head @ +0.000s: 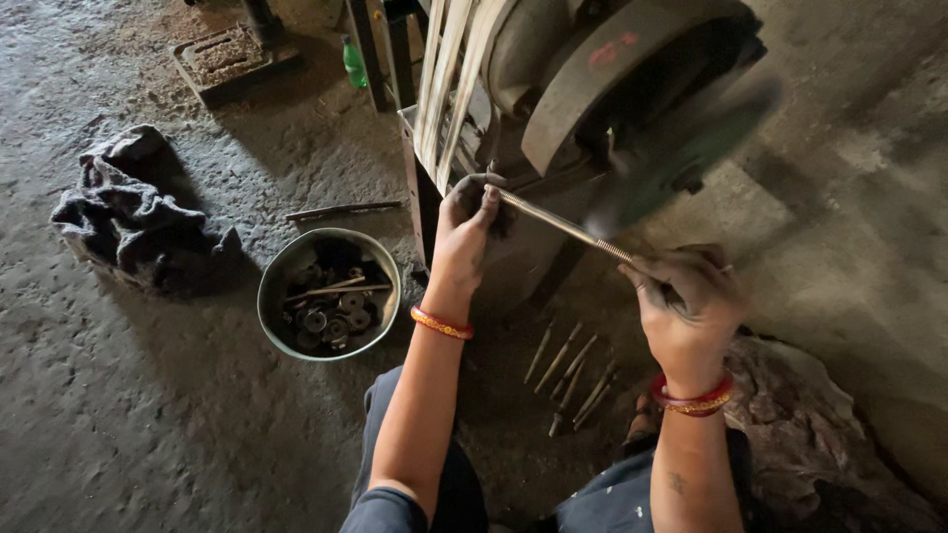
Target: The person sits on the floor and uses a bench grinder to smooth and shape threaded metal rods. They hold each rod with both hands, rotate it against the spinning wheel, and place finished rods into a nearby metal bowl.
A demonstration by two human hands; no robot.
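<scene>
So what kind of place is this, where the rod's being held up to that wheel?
Probably a small metalworking or grinding workshop: a belt-driven spinning wheel on a dirt floor, a bowl of washers and scrap parts, and finished metal rods lying on the ground.

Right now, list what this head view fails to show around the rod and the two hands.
- Rod: both ends hidden, one inside the left hand, one inside the right hand.
- Green wheel: motion blur smears its rim, so where it touches the rod cannot be told.
- Machine: top cut off by the frame edge.
- Bowl: small dark parts inside, too small to identify.
- Short rods on the floor: dim, count uncertain.
</scene>
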